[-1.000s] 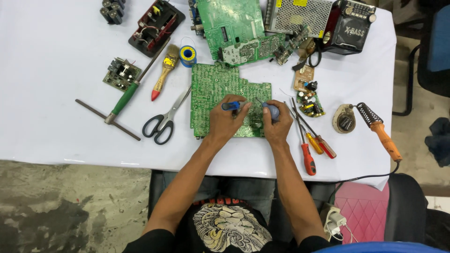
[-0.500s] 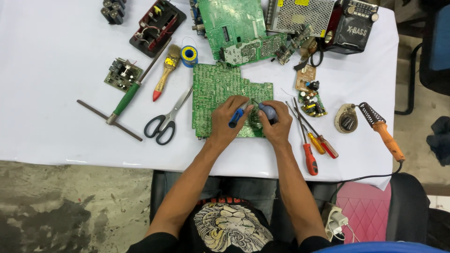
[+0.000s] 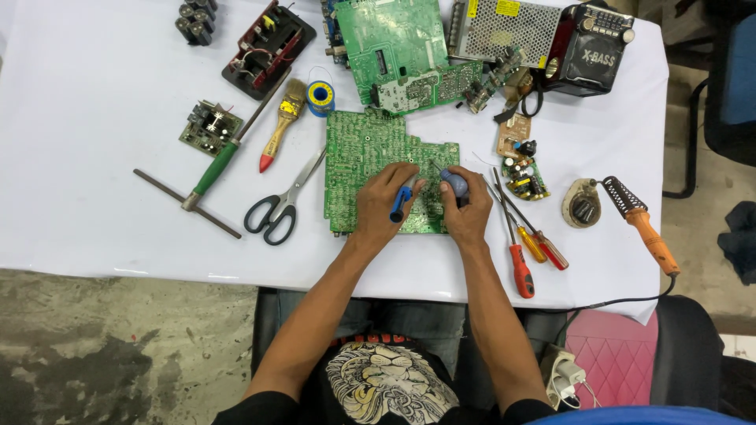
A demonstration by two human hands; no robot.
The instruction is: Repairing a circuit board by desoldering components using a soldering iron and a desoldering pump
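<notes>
A green circuit board [image 3: 370, 157] lies solder side up on the white table [image 3: 102, 220]. My left hand [image 3: 380, 206] rests on the board's lower middle and grips a slim blue-handled tool [image 3: 401, 203], held nearly upright in the picture. My right hand [image 3: 469, 216] sits at the board's lower right corner. It is closed around a tool with a rounded grey-blue handle [image 3: 454, 184], whose thin metal tip points up and left onto the board. The two hands are close together, almost touching.
Left of the board lie scissors [image 3: 276, 211], a red-tipped brush [image 3: 282, 127], a green-handled T-shaped tool [image 3: 206, 178] and a blue solder spool [image 3: 320, 97]. To the right are screwdrivers [image 3: 523, 260] and an orange-handled soldering iron [image 3: 646, 230]. More boards [image 3: 394, 43], a metal-cased unit [image 3: 504, 27] and a black radio [image 3: 591, 49] stand at the back.
My left hand has turned the blue tool from lying sideways to nearly upright and slid it slightly towards me. My right hand has stayed almost still.
</notes>
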